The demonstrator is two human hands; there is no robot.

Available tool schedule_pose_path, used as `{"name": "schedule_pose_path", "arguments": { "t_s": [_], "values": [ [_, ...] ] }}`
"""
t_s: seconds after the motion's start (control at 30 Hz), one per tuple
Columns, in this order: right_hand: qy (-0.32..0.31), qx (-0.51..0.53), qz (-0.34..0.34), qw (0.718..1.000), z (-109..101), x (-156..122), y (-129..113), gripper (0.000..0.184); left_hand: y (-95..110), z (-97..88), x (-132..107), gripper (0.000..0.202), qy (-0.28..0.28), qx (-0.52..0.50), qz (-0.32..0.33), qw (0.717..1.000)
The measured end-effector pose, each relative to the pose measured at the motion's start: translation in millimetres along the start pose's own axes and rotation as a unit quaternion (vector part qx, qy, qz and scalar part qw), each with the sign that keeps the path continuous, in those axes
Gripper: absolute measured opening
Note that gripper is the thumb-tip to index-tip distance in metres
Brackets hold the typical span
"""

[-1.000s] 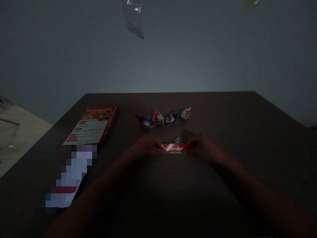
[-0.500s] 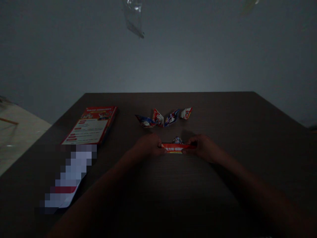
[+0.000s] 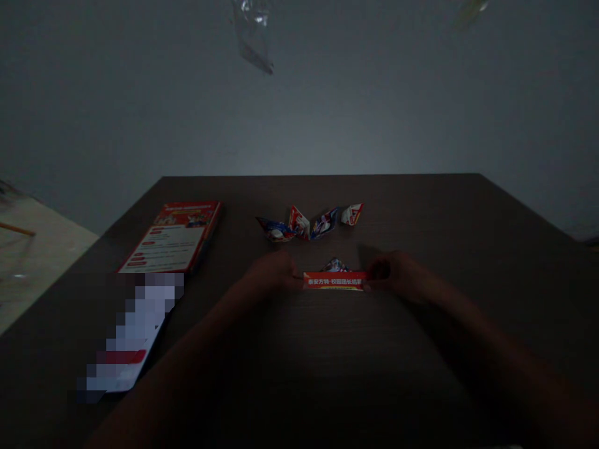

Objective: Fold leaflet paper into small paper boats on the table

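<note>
A printed paper sheet (image 3: 334,280), folded so that a red band with white lettering faces me, lies low over the table's middle. My left hand (image 3: 276,273) is closed at its left end. At the right end, my right hand (image 3: 390,274) pinches the edge between thumb and fingers. Behind the red band a crumpled-looking printed part (image 3: 336,265) sticks up; whether it belongs to the same sheet I cannot tell. Farther back stand several folded paper pieces with pointed ends, among them a blue one (image 3: 277,231), a red and white one (image 3: 299,222) and a smaller one (image 3: 352,214).
On the left of the dark table (image 3: 421,206) lies a stack of printed leaflets (image 3: 171,237). Nearer me is a phone (image 3: 135,337) with its screen blurred out. A pale wall (image 3: 374,93) rises behind the table, with a clear plastic bag (image 3: 253,37) at the top.
My right hand has slid to the right and my left hand slightly left, so more of the red band's lettering shows. The pieces at the back have stayed put.
</note>
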State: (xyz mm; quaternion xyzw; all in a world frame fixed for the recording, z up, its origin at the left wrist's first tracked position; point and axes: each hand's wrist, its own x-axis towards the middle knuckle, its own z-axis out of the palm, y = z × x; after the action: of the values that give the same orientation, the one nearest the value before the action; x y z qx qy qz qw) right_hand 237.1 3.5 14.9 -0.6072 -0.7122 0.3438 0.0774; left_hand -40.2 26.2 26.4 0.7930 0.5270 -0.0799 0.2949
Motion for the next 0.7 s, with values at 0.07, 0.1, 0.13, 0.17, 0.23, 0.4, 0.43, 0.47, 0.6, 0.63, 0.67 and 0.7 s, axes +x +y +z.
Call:
{"name": "schedule_pose_path", "arguments": {
  "t_s": [0.07, 0.1, 0.13, 0.17, 0.23, 0.4, 0.43, 0.47, 0.6, 0.63, 0.67, 0.7],
  "values": [
    [-0.001, 0.003, 0.009, 1.0, -3.7, -1.6, 4.7, 0.025, -0.6, -0.3, -0.4, 0.031, 0.001, -0.014, 0.002, 1.0],
    [-0.001, 0.002, 0.014, 1.0, -5.4, -2.3, 6.7, 0.024, -1.4, -0.2, -0.6, 0.03, 0.001, -0.022, 0.002, 1.0],
    [0.0, 0.0, 0.019, 1.0, -6.7, -3.0, 8.4, 0.024, -2.4, 0.2, -0.8, 0.029, 0.002, -0.028, 0.003, 1.0],
    [-0.002, 0.0, 0.023, 1.0, -7.8, -3.5, 9.8, 0.025, -3.5, 0.8, -1.1, 0.028, 0.002, -0.033, 0.004, 0.999],
    [-0.004, 0.003, 0.026, 1.0, -8.8, -4.2, 11.8, 0.026, -5.6, 2.1, -2.3, 0.027, 0.005, -0.041, 0.012, 0.999],
    [-0.018, 0.029, 0.008, 0.999, -9.8, -6.5, 14.5, 0.027, -9.3, 6.0, -7.5, 0.028, 0.036, -0.107, 0.016, 0.993],
    [-0.027, 0.044, -0.002, 0.999, -10.0, -7.2, 14.7, 0.027, -9.2, 7.1, -8.3, 0.028, 0.056, -0.125, 0.017, 0.99],
    [-0.033, 0.058, -0.012, 0.998, -10.2, -7.8, 14.6, 0.027, -8.7, 8.4, -8.9, 0.028, 0.079, -0.141, 0.022, 0.987],
    [-0.023, 0.07, -0.05, 0.996, -8.0, -9.5, 11.2, 0.03, -1.1, 16.2, -10.3, 0.023, 0.175, -0.148, 0.054, 0.972],
    [-0.013, 0.064, -0.056, 0.996, -6.5, -9.6, 9.7, 0.032, 1.6, 18.6, -10.5, 0.022, 0.197, -0.131, 0.065, 0.969],
    [-0.005, 0.057, -0.064, 0.996, -4.7, -9.6, 8.3, 0.033, 4.2, 21.1, -10.6, 0.023, 0.223, -0.105, 0.083, 0.966],
    [0.005, 0.048, -0.074, 0.996, -2.7, -9.5, 6.9, 0.033, 6.7, 23.4, -10.5, 0.026, 0.238, -0.078, 0.108, 0.962]
  ]
}}
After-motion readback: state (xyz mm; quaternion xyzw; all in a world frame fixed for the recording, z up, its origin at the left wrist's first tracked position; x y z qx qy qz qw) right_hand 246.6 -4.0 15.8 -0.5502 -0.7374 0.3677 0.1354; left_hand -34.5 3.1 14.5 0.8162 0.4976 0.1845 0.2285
